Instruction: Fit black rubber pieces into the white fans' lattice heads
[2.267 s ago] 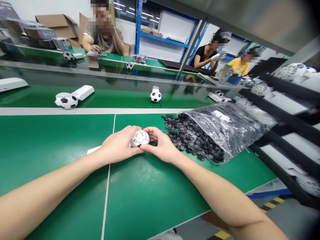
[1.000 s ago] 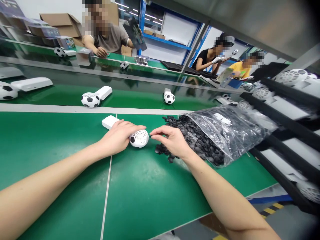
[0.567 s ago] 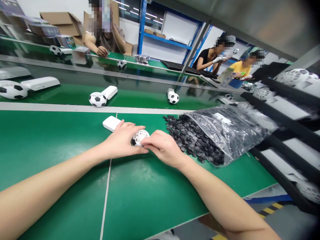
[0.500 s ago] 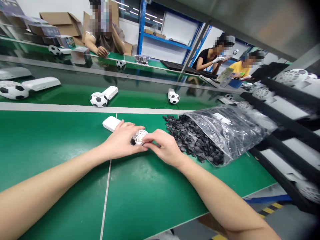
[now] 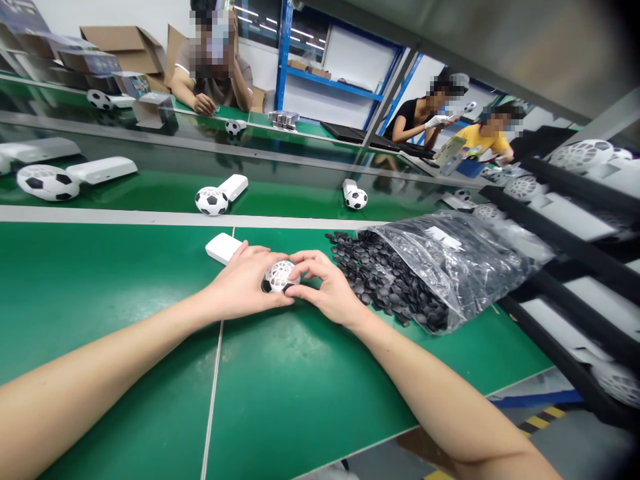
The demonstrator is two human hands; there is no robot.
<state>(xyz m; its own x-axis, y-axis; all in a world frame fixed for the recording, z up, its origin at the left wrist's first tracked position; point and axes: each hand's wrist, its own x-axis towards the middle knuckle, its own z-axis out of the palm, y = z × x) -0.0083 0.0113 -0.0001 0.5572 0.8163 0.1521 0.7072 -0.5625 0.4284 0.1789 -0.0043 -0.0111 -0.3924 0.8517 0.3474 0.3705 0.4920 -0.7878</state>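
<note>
A white device with a soccer-ball head [image 5: 281,273] and a white rectangular body [image 5: 222,247] lies on the green table. My left hand [image 5: 245,283] is closed around it, fingers over the far side and thumb along the near side. At the head's right side, my right hand [image 5: 325,283] is closed on it, with the thumb against a black patch at the lower edge and the fingers curled over the top. The head's upper part is an open white lattice, and black patches show low on it. Loose black pieces [image 5: 385,273] spill from a clear plastic bag [image 5: 465,267] to the right.
Beyond a pale rail [image 5: 125,214], soccer-ball devices [image 5: 211,200] lie on a green conveyor belt [image 5: 280,197]. Black racks [image 5: 565,240] with more white parts stand at the right. Several people sit across the line. Cardboard boxes [image 5: 123,50] are at the back left.
My right hand's pinch has loosened; its fingers have lifted over the ball head and the thumb rests on the black patch. The devices on the near belt have shifted right; those on the far belt, slightly left.
</note>
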